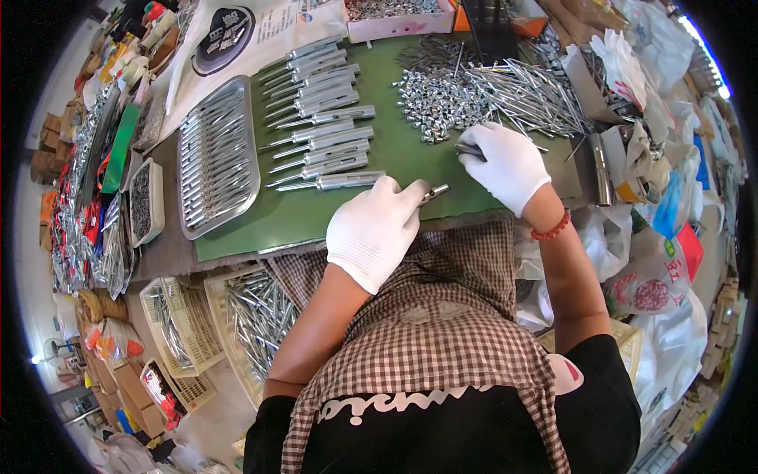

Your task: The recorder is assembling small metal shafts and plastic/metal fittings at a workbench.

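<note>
My left hand (375, 229), in a white knit glove, is closed around a short shiny metal tube (435, 193) whose end sticks out past the fingertips. My right hand (505, 164), also gloved, is pinched closed; a sliver of metal shows at its fingertips, too small to name. It hovers just nearer than a heap of small silver metal caps (438, 101) and a pile of long thin metal rods (530, 96). Left of my hands, a column of slotted metal tubes with pointed rods (325, 148) lies on the green mat (288, 212).
A metal tray (254, 183) filled with similar slender metal pieces stands at the left. Beside it is a white box of small dark parts (146, 201). At the back stands a pink-white box (399, 28) of small parts. A thick metal cylinder (600, 170) lies at the right edge.
</note>
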### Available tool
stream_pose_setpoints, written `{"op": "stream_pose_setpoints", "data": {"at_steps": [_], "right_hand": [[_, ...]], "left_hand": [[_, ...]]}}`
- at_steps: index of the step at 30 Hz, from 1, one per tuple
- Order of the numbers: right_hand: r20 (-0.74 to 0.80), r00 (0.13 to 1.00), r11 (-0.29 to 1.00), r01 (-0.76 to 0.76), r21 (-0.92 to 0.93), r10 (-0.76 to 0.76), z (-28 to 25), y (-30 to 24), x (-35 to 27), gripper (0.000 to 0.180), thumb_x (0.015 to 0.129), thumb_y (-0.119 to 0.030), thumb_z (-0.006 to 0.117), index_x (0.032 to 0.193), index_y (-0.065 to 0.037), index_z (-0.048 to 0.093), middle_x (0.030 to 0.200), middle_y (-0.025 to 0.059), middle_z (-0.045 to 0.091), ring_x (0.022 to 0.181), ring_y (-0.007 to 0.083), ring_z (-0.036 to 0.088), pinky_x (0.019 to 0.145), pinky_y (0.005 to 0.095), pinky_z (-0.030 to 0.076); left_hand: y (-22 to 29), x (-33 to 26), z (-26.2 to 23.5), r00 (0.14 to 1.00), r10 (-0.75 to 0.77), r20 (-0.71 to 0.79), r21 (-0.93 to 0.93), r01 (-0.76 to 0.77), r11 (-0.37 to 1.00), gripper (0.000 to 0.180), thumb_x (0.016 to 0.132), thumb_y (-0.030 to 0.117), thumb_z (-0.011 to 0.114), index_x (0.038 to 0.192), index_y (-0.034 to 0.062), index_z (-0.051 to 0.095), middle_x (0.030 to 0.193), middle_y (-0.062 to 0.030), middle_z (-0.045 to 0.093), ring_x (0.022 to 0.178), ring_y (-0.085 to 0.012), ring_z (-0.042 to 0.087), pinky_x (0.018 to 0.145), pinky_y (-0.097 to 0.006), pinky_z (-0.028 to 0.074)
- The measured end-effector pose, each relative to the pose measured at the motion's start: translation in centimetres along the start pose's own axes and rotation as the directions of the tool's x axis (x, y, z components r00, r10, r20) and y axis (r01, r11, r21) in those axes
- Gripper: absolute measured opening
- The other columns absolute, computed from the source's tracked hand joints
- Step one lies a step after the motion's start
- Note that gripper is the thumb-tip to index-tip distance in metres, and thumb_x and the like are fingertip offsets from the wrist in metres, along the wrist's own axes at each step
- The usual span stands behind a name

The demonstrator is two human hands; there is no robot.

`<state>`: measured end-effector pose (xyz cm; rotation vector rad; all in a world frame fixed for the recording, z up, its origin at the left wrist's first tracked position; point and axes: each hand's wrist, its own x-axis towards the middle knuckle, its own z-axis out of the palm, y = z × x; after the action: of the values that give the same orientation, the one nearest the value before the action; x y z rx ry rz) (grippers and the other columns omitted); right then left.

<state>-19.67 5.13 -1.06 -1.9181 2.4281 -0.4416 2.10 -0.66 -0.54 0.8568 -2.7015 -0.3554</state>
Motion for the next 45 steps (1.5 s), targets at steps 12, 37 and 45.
{"op": "stream_pose_setpoints", "data": {"at_steps": [12, 37, 45], "right_hand": [[-0.030, 0.996, 0.817, 0.088, 0.569, -0.087, 0.3, -1.7, -2.7, 0.016, 0.077, -0.008, 0.074, 0.093, -0.006, 0.071, 0.083, 0.0086, 0.063, 0.074, 0.0229, 0.065, 0.068, 0.0297, 0.052], [0.130, 0.978, -0.481, -0.036, 0.876, 0.163, 1.2, -3.8, -1.2, 0.040, 0.099, -0.037, 0.048, 0.081, -0.002, 0.054, 0.057, -0.0022, 0.036, 0.047, 0.0095, 0.034, 0.045, 0.0272, 0.028], [0.030, 0.987, -0.452, 0.045, 0.891, 0.157, 3.8, -5.3, -0.4, 0.048, 0.098, -0.040, 0.041, 0.068, -0.003, 0.050, 0.055, -0.0023, 0.034, 0.046, 0.0076, 0.025, 0.045, 0.0261, 0.018]], "left_hand": [[0.4, 0.1, 0.3, 1.000, 0.002, 0.026, 0.013, -0.003, 1.000, 0.022, 0.085, 0.016, 0.059, 0.106, 0.0187, 0.063, 0.085, -0.0094, 0.058, 0.068, -0.0289, 0.064, 0.057, -0.041, 0.052], [0.4, 0.4, -0.1, 0.986, -0.025, 0.167, -0.024, 0.030, 0.999, 0.023, 0.094, 0.023, 0.054, 0.116, 0.0224, 0.062, 0.086, -0.0124, 0.060, 0.069, -0.0347, 0.063, 0.059, -0.045, 0.051], [0.7, 0.6, -0.2, 0.986, -0.006, 0.169, -0.035, 0.013, 0.999, 0.018, 0.093, 0.023, 0.054, 0.107, 0.0175, 0.063, 0.083, -0.0115, 0.061, 0.068, -0.0343, 0.063, 0.058, -0.045, 0.051]]}}
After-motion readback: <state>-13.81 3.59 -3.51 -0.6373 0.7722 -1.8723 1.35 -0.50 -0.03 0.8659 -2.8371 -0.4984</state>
